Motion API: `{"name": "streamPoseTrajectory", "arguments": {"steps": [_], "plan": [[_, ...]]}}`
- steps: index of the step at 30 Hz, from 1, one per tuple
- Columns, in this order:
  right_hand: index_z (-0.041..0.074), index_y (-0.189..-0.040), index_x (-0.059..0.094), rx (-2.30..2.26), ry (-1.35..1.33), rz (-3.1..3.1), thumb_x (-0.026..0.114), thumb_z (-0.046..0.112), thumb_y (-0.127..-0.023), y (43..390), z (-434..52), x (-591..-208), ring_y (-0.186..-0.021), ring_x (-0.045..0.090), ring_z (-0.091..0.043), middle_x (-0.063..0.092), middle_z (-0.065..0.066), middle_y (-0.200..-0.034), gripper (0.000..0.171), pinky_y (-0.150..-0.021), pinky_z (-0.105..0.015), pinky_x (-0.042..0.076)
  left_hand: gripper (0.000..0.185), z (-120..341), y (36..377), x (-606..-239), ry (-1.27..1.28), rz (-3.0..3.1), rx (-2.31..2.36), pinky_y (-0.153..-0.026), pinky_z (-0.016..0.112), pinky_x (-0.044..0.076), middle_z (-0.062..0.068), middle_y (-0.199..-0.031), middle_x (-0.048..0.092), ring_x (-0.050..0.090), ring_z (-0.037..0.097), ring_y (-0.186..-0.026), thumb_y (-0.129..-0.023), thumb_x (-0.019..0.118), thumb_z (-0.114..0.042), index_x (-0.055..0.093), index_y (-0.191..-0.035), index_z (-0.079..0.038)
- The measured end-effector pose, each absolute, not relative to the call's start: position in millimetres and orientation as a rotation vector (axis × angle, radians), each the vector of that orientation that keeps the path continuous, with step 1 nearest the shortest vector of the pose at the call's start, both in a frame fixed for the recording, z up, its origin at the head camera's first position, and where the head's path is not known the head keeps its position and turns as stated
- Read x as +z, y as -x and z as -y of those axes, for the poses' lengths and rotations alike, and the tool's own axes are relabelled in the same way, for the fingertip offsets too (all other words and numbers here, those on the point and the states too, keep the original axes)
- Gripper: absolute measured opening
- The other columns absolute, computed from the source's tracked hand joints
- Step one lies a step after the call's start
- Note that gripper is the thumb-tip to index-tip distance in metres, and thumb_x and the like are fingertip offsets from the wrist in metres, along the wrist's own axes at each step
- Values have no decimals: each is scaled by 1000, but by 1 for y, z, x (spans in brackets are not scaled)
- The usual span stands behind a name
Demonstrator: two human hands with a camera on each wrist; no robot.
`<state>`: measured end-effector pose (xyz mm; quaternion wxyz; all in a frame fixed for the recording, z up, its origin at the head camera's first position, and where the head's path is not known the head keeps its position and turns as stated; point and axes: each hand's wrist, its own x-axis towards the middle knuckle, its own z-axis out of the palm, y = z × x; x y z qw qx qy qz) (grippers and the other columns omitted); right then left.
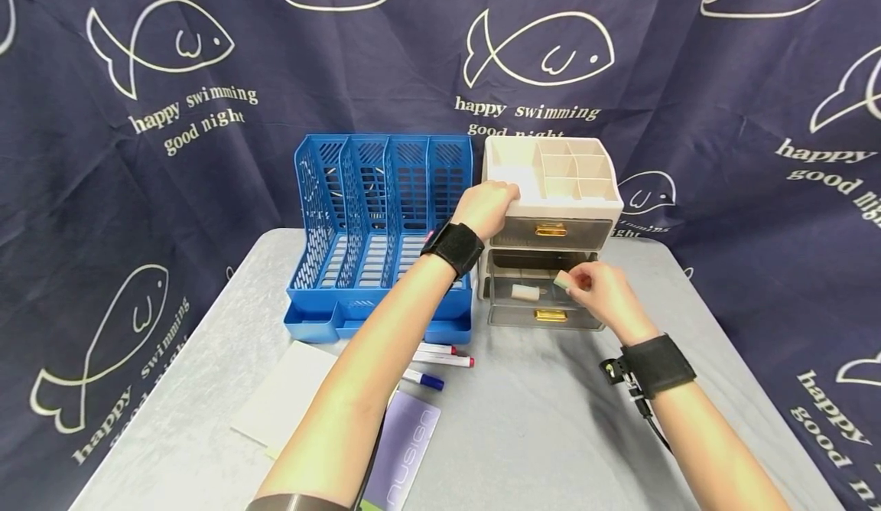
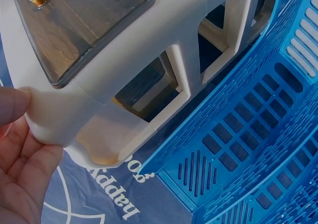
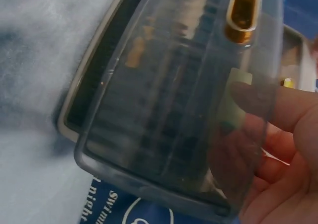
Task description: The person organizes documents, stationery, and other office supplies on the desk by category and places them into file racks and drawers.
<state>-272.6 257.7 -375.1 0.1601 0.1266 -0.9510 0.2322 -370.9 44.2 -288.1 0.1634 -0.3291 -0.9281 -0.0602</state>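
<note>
Though the drawer (image 1: 508,317) stands open, the right hand (image 1: 604,293) pinches an unreleased block (image 1: 564,280), the left hand (image 1: 484,209) the organizer (image 1: 567,209).

It looks like a stationery workspace, home or office unclear. Beyond the left hand (image 1: 484,209) hangs fish-print cloth (image 1: 385,75); on the table (image 1: 523,419), a blue file rack (image 1: 358,297) stands to that hand's left, a drawer organiser (image 1: 519,232) to its right.
</note>
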Motion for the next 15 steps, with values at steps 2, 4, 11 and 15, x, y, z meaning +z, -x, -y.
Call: {"name": "streamPoseTrajectory", "arguments": {"steps": [2,4,11,15], "plan": [[-4,-86,67,670,-338,2741,71,0,-75,277,-258,-376,-69,59,-25,65,-13,-75,12,-66,-41,46,33,-44,371,-288,935,2648,-170,-88,32,50,4,-114,66,61,20,-106,-88,57,-1,64,-117,-13],[-4,-86,67,675,-320,2768,70,0,-75,280,-257,-377,-68,59,-25,65,-12,-74,12,-66,-41,47,33,-44,371,-288,933,2648,-166,-87,32,50,3,-114,67,61,20,-106,-88,58,-1,64,-117,-14],[-4,-82,68,675,-275,2869,71,2,-75,291,-249,-376,-67,59,-23,65,-10,-71,10,-67,-41,48,33,-44,372,-288,937,2643,-163,-88,32,50,3,-114,67,61,19,-106,-87,58,-1,64,-117,-14],[-4,-80,68,655,-260,2909,71,2,-72,297,-245,-377,-66,59,-24,65,-9,-70,10,-66,-41,48,34,-45,372,-288,935,2642,-158,-87,32,51,3,-114,67,61,19,-106,-87,58,-1,64,-118,-14]]}}
